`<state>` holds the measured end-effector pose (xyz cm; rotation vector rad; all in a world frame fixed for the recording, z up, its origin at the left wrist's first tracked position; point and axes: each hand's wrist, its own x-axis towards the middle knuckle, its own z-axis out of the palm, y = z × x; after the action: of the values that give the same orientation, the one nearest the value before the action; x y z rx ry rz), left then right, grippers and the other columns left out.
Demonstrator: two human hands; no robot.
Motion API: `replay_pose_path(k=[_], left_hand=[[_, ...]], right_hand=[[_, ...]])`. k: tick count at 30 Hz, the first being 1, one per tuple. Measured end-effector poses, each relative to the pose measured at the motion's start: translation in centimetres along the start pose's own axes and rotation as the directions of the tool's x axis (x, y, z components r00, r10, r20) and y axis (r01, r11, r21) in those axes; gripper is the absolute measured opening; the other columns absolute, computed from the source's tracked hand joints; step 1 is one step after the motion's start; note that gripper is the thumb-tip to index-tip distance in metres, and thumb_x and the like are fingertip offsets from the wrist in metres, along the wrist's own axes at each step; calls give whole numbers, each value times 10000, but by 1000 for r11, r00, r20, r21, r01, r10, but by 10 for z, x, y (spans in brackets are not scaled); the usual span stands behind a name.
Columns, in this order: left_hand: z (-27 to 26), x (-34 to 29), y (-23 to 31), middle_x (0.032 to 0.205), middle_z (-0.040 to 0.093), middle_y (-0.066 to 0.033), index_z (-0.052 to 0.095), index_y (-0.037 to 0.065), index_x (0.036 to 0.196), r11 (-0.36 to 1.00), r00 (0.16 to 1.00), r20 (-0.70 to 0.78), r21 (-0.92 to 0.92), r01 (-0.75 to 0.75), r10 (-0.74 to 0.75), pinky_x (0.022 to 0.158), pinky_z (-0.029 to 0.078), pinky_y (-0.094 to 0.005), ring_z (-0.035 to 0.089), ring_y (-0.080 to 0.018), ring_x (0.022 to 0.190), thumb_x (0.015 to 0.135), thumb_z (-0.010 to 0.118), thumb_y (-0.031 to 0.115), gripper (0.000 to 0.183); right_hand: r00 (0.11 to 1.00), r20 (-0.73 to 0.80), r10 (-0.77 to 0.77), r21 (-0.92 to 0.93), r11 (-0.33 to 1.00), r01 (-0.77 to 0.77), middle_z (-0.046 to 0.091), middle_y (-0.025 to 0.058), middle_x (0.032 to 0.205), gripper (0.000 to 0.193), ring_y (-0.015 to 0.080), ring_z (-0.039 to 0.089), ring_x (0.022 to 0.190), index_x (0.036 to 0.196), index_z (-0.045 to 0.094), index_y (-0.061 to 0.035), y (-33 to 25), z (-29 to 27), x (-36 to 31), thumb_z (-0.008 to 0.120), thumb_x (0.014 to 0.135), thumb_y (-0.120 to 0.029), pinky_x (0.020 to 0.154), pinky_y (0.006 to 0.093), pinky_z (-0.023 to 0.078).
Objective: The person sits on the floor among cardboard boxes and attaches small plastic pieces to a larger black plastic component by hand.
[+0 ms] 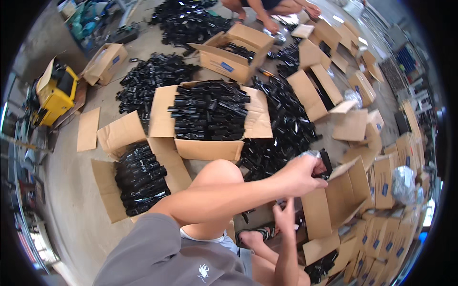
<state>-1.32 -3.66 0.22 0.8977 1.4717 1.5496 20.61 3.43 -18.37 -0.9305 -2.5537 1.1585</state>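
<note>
Black part [326,163] is in the L hand [303,174], pinched btwn thumb & fingers, at the far left corner of the open box [346,188]. R hand [285,217] is left of that box, fingers partly curled, can't tell if it's got anything. Looks like hard shiny plastic, so prob light, stiff & kinda slippery imo; thin bits might snap. I'd grab it round the middle, not by an end. Loose pile [286,119] of similar pcs sits beyond the box, to the left.
</note>
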Motion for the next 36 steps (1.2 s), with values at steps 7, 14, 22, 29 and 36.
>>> replay_pose_path(k=[7,14,22,29,36], left_hand=[[13,4,-3,956,737,-188,671,-41,1059,953,981,176,273,-133,87,804,548,-376,725,-283,890,823,792,184,347],[25,5,-25,1002,750,-165,668,-21,1152,987,892,441,154,36,-101,816,541,-350,692,-194,901,828,804,168,399],[42,2,-27,1057,749,-205,674,-31,1199,948,860,461,310,78,-221,876,547,-403,729,-300,974,810,817,218,483],[46,6,-25,1063,743,-217,695,-20,1149,884,884,401,467,28,-240,902,544,-418,713,-351,1045,823,785,162,384],[39,9,-21,1068,749,-197,709,-1,1139,803,901,366,595,-34,-233,887,564,-394,731,-316,1024,827,797,193,378]], right_hand=[[969,-245,23,836,512,199,485,28,855,540,80,466,674,1376,428,-30,-121,-118,25,566,856,-81,566,215,373],[926,-375,47,543,821,178,540,6,847,241,72,485,674,1227,505,-42,-111,-120,44,482,1068,-220,611,231,405],[855,-415,312,448,888,-107,648,68,831,598,138,605,774,1003,643,1,-99,-120,44,420,1077,-549,722,316,493],[945,-59,323,778,608,-159,678,24,913,537,84,590,821,1138,667,-21,-73,-119,30,479,1070,-520,753,250,466],[971,32,237,825,542,-160,685,14,1104,493,74,608,960,1380,600,-15,-66,-120,11,749,915,-85,847,236,486]])
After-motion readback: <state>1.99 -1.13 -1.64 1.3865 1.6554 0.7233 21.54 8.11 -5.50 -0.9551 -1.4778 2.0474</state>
